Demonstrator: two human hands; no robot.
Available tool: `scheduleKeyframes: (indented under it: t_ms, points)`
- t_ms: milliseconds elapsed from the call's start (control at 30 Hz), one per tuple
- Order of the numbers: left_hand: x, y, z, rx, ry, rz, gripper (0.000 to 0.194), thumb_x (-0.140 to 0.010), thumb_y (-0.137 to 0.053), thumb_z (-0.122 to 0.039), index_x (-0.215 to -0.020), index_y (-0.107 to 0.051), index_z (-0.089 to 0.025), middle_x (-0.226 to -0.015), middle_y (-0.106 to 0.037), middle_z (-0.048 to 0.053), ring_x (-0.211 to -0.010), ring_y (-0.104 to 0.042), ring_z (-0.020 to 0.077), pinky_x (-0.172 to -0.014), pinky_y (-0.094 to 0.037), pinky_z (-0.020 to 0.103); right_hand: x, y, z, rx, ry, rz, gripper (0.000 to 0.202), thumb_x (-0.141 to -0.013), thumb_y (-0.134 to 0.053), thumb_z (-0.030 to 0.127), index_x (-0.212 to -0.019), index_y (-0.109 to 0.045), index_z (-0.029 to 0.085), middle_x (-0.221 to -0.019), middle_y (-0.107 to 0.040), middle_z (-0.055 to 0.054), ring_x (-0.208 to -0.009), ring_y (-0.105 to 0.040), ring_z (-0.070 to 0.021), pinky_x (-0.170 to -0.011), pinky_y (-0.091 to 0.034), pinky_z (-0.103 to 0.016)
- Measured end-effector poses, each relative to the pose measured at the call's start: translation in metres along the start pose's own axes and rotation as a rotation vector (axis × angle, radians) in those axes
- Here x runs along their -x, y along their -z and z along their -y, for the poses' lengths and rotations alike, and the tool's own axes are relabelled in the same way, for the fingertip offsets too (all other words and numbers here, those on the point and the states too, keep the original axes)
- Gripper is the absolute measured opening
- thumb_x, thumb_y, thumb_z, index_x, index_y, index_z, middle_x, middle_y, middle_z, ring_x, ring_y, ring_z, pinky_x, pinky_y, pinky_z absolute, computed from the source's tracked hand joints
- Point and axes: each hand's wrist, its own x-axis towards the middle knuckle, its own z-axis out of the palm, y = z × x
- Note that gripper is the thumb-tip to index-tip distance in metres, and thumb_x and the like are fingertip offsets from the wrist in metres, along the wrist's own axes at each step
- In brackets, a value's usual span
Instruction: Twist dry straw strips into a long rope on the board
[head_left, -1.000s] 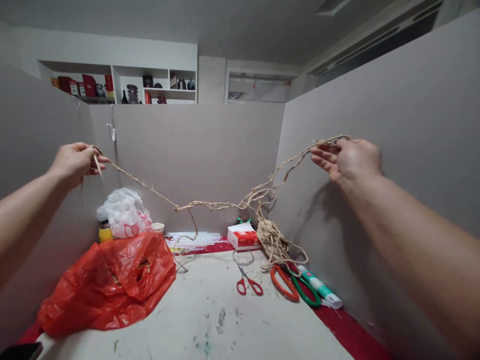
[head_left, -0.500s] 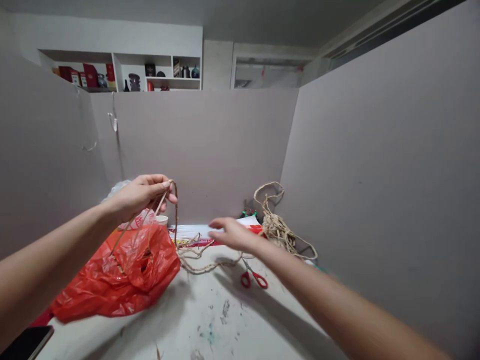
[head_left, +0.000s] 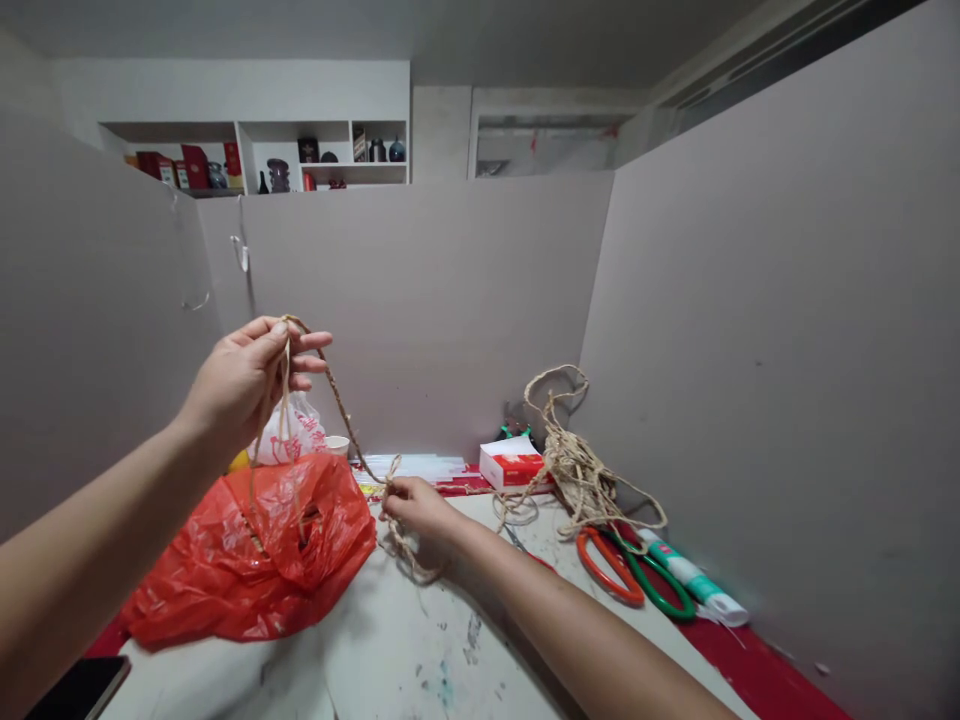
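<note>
Raised above a red plastic bag, my left hand pinches the end of a braided straw cord between thumb and forefinger, its other fingers apart. Thin loose strands hang from that pinch toward the bag. The cord slopes down to my right hand, whose fingers are closed around it low over the white tabletop. Below and behind the right hand more cord lies in loops. It runs toward a tangled heap of cord at the right. Small red-handled scissors are partly hidden by my right forearm.
Right of my arm lie large scissors with an orange handle and a green handle, beside a white-and-green tube. A red-and-white box and a paper cup stand behind. A phone lies front left. Grey panels enclose the table.
My left hand has risen and moved left with the cord. My right hand has moved left and down and has closed on the cord, which is now stretched between both hands.
</note>
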Motion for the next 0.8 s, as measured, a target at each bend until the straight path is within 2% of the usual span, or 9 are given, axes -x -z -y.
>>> scheduleKeyframes:
  t_ms: [100,167,233,333,400,600,700,800]
  points:
    - [0.011,-0.005,0.034,-0.074,-0.028,0.016,0.015,-0.087,-0.045,-0.029,-0.081,-0.05,-0.017,-0.09,-0.067,0.008,-0.066,-0.064,0.0139,-0.054,-0.049,0.025,0.012,0.005,0.012,-0.08,0.053,-0.035,0.019,-0.078,-0.04,0.013,-0.075,-0.058,0.014,-0.051,-0.055,0.003,-0.045,-0.05,-0.0083,-0.047,-0.036,-0.017]
    - [0.028,-0.012,0.062,-0.283,-0.116,0.079,0.019,-0.089,-0.042,-0.033,-0.084,-0.051,-0.017,-0.085,-0.065,0.006,-0.068,-0.062,0.0142,-0.057,-0.047,0.025,0.02,0.004,0.019,-0.104,0.094,-0.068,0.021,-0.081,-0.04,0.019,-0.066,-0.055,0.015,-0.045,-0.049,0.004,-0.042,-0.047,-0.0082,-0.045,-0.035,-0.017]
    - [0.047,-0.021,0.09,-0.557,-0.282,0.132,0.021,-0.091,-0.039,-0.031,-0.079,-0.051,-0.018,-0.074,-0.059,0.002,-0.066,-0.057,0.0132,-0.062,-0.044,0.025,0.027,0.0,0.023,-0.128,0.135,-0.112,0.027,-0.084,-0.04,0.025,-0.062,-0.052,0.016,-0.044,-0.045,0.005,-0.041,-0.046,-0.0083,-0.045,-0.034,-0.017]
    - [0.07,-0.033,0.124,-0.816,-0.423,0.21,0.019,-0.092,-0.035,-0.026,-0.08,-0.048,-0.02,-0.066,-0.054,0.0,-0.058,-0.052,0.0125,-0.057,-0.038,0.024,0.036,-0.005,0.022,-0.128,0.207,-0.2,0.029,-0.087,-0.038,0.028,-0.064,-0.052,0.016,-0.047,-0.047,0.004,-0.043,-0.049,-0.0091,-0.046,-0.034,-0.018]
    - [0.077,-0.04,0.139,-0.891,-0.487,0.197,0.02,-0.093,-0.033,-0.025,-0.081,-0.049,-0.02,-0.068,-0.056,0.001,-0.061,-0.054,0.0134,-0.058,-0.038,0.024,0.04,-0.005,0.021,-0.037,0.252,-0.265,0.03,-0.087,-0.039,0.026,-0.065,-0.055,0.016,-0.05,-0.053,0.002,-0.046,-0.051,-0.0098,-0.048,-0.034,-0.019]
    - [0.071,-0.06,0.167,-0.995,-0.481,0.12,0.02,-0.093,-0.035,-0.028,-0.091,-0.053,-0.019,-0.066,-0.06,0.001,-0.057,-0.056,0.0142,-0.054,-0.037,0.024,0.051,0.007,0.021,0.454,0.274,-0.43,0.02,-0.08,-0.048,0.019,-0.071,-0.066,0.017,-0.071,-0.069,-0.007,-0.066,-0.061,-0.0166,-0.062,-0.036,-0.024]
    - [0.068,-0.064,0.184,-0.937,-0.509,0.084,0.021,-0.091,-0.038,-0.028,-0.098,-0.055,-0.018,-0.075,-0.065,0.004,-0.063,-0.06,0.0155,-0.059,-0.041,0.025,0.051,0.011,0.024,0.553,0.213,-0.412,0.022,-0.081,-0.046,0.021,-0.08,-0.068,0.019,-0.077,-0.071,-0.009,-0.07,-0.063,-0.0187,-0.063,-0.036,-0.025]
    - [0.072,-0.062,0.2,-0.775,-0.5,0.034,0.021,-0.088,-0.043,-0.028,-0.101,-0.058,-0.019,-0.088,-0.067,0.008,-0.075,-0.063,0.0183,-0.07,-0.044,0.028,0.05,0.015,0.027,0.573,0.114,-0.341,0.027,-0.084,-0.044,0.026,-0.087,-0.07,0.02,-0.082,-0.072,-0.01,-0.071,-0.064,-0.0203,-0.062,-0.037,-0.027]
